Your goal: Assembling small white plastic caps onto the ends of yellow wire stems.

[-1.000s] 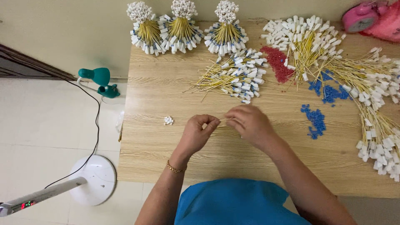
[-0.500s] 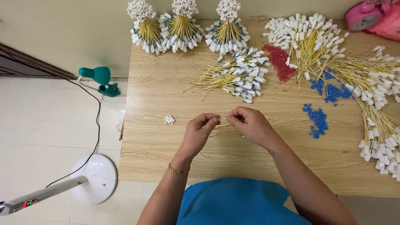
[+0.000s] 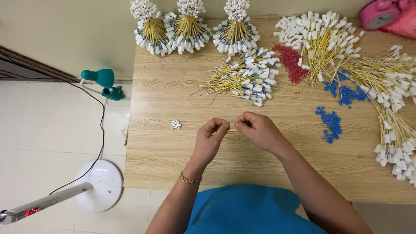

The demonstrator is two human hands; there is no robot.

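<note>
Two hands meet over the middle of the tabletop (image 3: 164, 151), fingertips pinched shut on one thin yellow stick (image 3: 233, 126) held level between them. Left hand (image 3: 210, 138): grip closed on the stick's left end, a gold bracelet (image 3: 190, 179) at the wrist. Right hand (image 3: 258, 130): grip closed on the right end. Only a short pale stretch of the stick shows in the gap between the fingers; whether it carries a cap cannot be told.

Near items:
- small white cluster (image 3: 176, 125), lying alone left of the left hand, apart from it.
- loose fan of yellow sticks with white tips (image 3: 247, 76), beyond the hands toward the far edge.
- blue bits (image 3: 330, 123), right of the right hand; more blue bits (image 3: 344, 91) farther back.
- red bits (image 3: 292, 63), a patch between the fan and the right-hand heaps.

Farther items:
- three upright bundles (image 3: 188, 26) of the same sticks, white tips outward, in a row at the far edge.
- large heap of sticks (image 3: 323, 39) at far right, and a long spread of sticks (image 3: 392, 104) running down the right edge.
- pink object (image 3: 381, 13), far right corner, partly cut off.

Off the tabletop, on the tiled floor: a green object (image 3: 104, 82) with a black cord (image 3: 100, 125), and a white round fan base (image 3: 97, 184).

Nothing lies between the hands and the nearby piles.
</note>
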